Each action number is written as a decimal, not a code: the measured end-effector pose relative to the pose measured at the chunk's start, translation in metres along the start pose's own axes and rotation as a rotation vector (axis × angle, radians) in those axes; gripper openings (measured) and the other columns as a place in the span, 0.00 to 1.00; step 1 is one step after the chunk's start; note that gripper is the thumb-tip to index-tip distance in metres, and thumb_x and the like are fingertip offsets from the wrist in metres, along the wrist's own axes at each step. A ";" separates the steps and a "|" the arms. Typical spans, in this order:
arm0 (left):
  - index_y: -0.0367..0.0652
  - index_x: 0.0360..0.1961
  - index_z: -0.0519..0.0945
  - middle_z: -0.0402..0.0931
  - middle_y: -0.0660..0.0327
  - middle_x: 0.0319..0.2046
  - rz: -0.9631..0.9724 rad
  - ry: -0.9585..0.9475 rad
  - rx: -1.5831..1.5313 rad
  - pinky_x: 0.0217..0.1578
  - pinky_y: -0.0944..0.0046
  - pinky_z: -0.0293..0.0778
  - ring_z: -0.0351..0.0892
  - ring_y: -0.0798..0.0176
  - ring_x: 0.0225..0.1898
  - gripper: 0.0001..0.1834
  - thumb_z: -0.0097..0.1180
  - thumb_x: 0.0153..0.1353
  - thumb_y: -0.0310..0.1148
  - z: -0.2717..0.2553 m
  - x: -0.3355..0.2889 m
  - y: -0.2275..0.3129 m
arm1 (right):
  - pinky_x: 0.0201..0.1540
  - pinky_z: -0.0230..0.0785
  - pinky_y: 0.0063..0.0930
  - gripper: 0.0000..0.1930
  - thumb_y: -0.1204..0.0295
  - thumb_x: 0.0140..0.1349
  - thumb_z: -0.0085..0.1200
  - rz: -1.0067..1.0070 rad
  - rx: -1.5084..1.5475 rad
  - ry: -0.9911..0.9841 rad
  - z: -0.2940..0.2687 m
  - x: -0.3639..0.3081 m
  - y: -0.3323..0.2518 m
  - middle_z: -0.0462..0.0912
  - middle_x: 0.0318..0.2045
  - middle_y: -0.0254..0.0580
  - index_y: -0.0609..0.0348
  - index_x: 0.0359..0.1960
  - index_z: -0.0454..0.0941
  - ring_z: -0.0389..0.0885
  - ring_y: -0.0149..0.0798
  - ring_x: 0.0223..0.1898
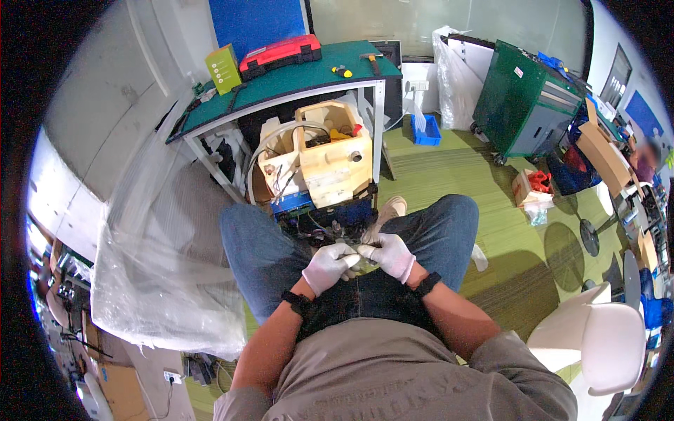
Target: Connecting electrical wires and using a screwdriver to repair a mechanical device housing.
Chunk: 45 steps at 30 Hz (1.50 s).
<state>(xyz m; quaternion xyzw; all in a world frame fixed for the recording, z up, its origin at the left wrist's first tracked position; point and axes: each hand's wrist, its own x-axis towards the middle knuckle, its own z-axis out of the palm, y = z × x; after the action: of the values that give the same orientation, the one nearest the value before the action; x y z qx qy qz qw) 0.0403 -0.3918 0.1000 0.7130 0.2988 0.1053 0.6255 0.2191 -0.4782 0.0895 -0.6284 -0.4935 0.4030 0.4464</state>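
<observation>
White gloves cover both of my hands, which meet in front of my lap between my knees. My left hand (pixel 330 267) is closed, thumb against the fingers, around something too small to make out. Close beside it, my right hand (pixel 390 257) is also closed in a pinch, its fingertips nearly touching the left ones. Just beyond them lies a dark base with loose wires (pixel 328 226), partly hidden by my hands. On top of that base stands a cream plastic machine housing (pixel 338 161) with a round port, a grey hose (pixel 254 165) and thin hanging cables.
A green-topped workbench (pixel 281 78) behind the housing carries a red toolbox (pixel 281 55), a green box (pixel 223 69) and a hammer (pixel 372 64). Right of it are a blue bin (pixel 425 131) and a green tool cabinet (pixel 523 102). A white chair (pixel 611 337) stands at right; plastic-wrapped goods (pixel 161 295) at left.
</observation>
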 end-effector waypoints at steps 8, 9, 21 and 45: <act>0.35 0.36 0.77 0.79 0.59 0.25 0.025 0.074 0.103 0.25 0.68 0.74 0.77 0.69 0.24 0.11 0.54 0.62 0.34 -0.002 -0.002 0.005 | 0.26 0.68 0.22 0.14 0.66 0.59 0.61 -0.030 0.337 0.192 0.002 0.012 0.020 0.80 0.20 0.35 0.68 0.28 0.80 0.73 0.24 0.22; 0.35 0.36 0.77 0.79 0.59 0.25 0.025 0.074 0.103 0.25 0.68 0.74 0.77 0.69 0.24 0.11 0.54 0.62 0.34 -0.002 -0.002 0.005 | 0.26 0.68 0.22 0.14 0.66 0.59 0.61 -0.037 0.350 0.202 0.002 0.012 0.020 0.80 0.20 0.35 0.68 0.28 0.80 0.73 0.24 0.22; 0.34 0.46 0.79 0.81 0.59 0.36 0.305 0.274 0.019 0.39 0.70 0.74 0.78 0.69 0.35 0.16 0.56 0.61 0.34 0.002 0.000 0.006 | 0.28 0.69 0.23 0.14 0.64 0.58 0.62 -0.103 0.152 -0.083 0.002 0.002 0.008 0.80 0.22 0.34 0.65 0.32 0.82 0.74 0.25 0.24; 0.36 0.46 0.75 0.80 0.61 0.34 0.088 0.194 -0.463 0.34 0.69 0.77 0.79 0.68 0.32 0.13 0.55 0.63 0.31 -0.007 0.000 -0.002 | 0.33 0.72 0.25 0.11 0.70 0.57 0.59 -0.084 0.129 -0.113 0.001 0.002 0.008 0.83 0.26 0.41 0.65 0.37 0.82 0.79 0.29 0.28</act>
<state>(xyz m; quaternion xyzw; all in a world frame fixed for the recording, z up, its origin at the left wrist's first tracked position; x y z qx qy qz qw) 0.0366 -0.3860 0.0989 0.5498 0.2940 0.2660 0.7352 0.2207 -0.4770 0.0811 -0.5531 -0.5170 0.4497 0.4739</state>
